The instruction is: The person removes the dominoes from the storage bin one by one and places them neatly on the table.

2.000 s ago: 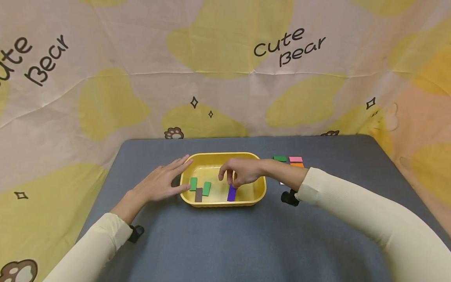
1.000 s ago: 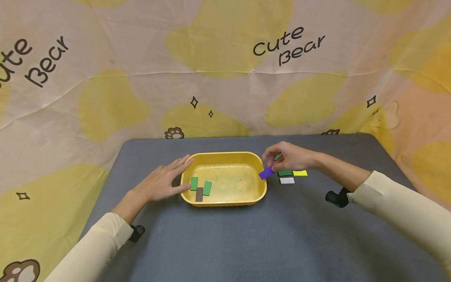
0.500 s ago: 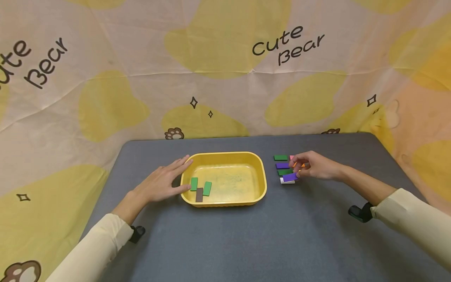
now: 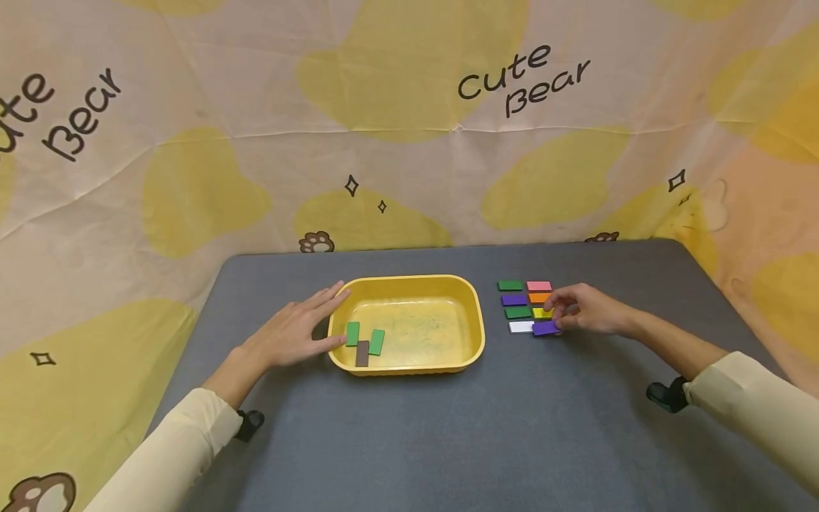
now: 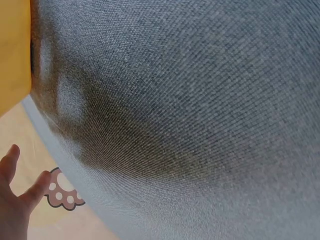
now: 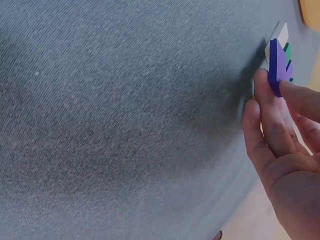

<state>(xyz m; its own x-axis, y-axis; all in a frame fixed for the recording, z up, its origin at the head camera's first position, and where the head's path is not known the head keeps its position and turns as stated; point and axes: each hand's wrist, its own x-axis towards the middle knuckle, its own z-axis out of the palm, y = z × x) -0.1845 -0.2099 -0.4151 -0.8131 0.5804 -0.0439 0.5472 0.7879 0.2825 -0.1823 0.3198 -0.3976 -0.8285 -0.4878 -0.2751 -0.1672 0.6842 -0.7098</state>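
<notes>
My right hand (image 4: 591,310) pinches a purple rectangular tile (image 4: 545,328) between thumb and fingers, right beside a white tile (image 4: 521,327). In the right wrist view the purple tile (image 6: 276,67) stands out from the fingertips, tilted. Behind it, two columns of tiles lie on the table: green (image 4: 510,286), purple (image 4: 514,301) and green (image 4: 517,313) on the left, pink (image 4: 539,286), orange (image 4: 539,298) and a partly covered yellow one (image 4: 541,313) on the right. My left hand (image 4: 291,331) rests with spread fingers at the left rim of a yellow tray (image 4: 470,355).
Inside the tray, two green tiles (image 4: 376,342) and a brown tile (image 4: 362,353) lie near its left front corner. The grey table (image 4: 409,441) runs back to a hanging cloth (image 4: 409,163) with yellow patches and lettering.
My right hand has lifted the purple tile from the tray and carried it right, past the rim, to the front of the tile columns beside the white tile. The left hand has stayed put.
</notes>
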